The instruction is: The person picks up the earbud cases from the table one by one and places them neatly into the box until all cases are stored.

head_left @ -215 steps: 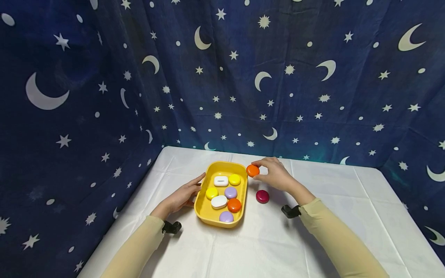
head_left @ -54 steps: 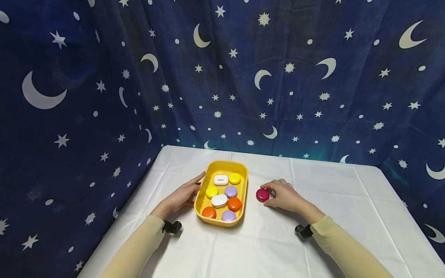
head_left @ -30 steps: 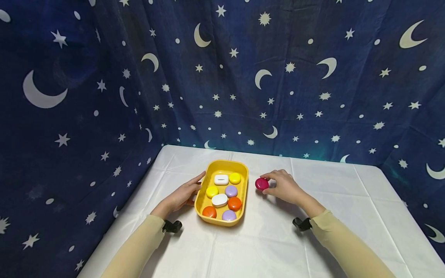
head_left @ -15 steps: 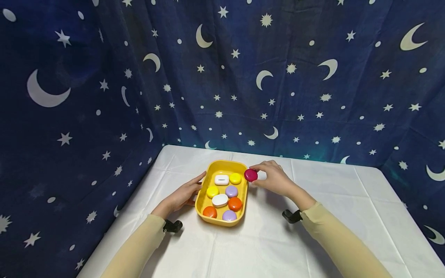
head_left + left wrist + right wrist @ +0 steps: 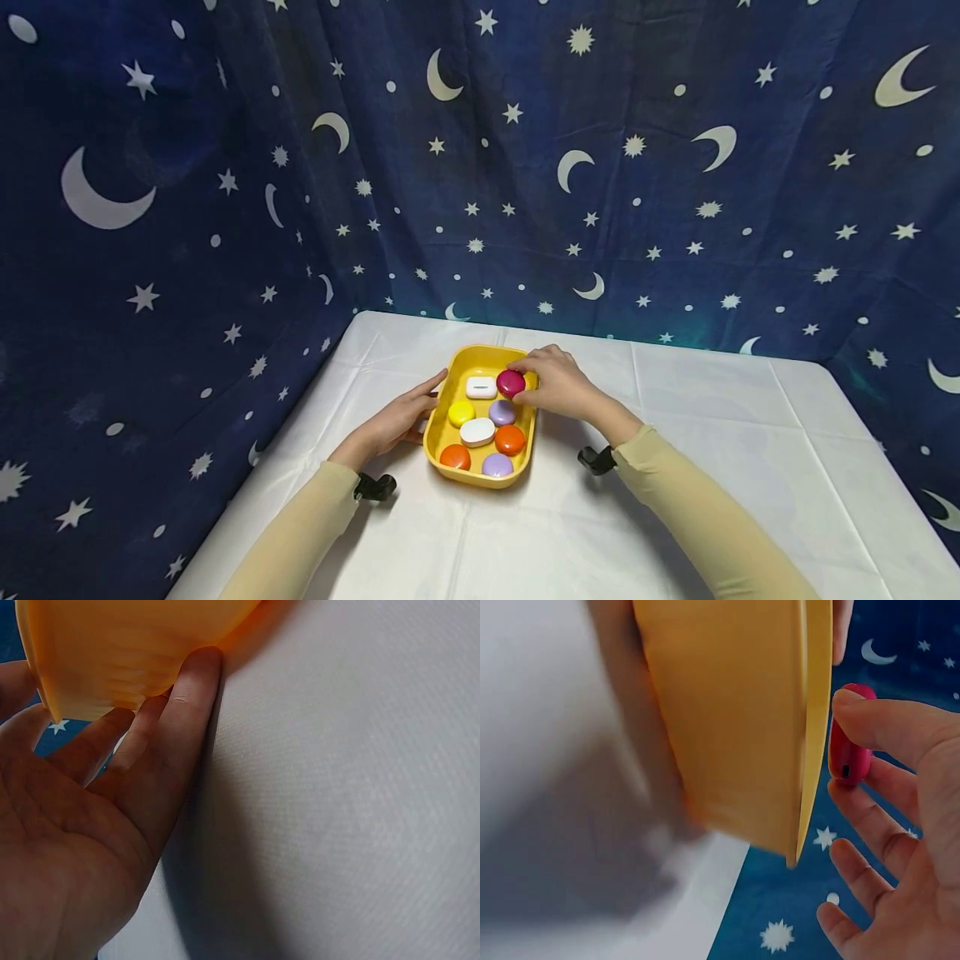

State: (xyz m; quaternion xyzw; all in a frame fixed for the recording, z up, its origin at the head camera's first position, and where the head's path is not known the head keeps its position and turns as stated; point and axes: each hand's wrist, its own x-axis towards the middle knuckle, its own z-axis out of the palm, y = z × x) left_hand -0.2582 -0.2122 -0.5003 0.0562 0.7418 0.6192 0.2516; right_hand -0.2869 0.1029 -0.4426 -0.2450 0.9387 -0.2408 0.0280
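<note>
Pinching a magenta case (image 5: 511, 382) between thumb and fingertips, the right hand (image 5: 553, 385) holds it over the far right part of the yellow tray (image 5: 433, 429), above the spot where a yellow case sits, now hidden. Left hand (image 5: 393, 423) lies with fingers straight, spread flat against the tray's left outer wall; the left wrist view shows fingertips (image 5: 196, 671) touching the wall. Tray contents: white case (image 5: 481, 387), yellow case (image 5: 461, 412), purple case (image 5: 501, 412), white oval case (image 5: 477, 432), two orange cases (image 5: 510, 439), second purple one. Tray stands near the far left of the white table (image 5: 675, 483).
</note>
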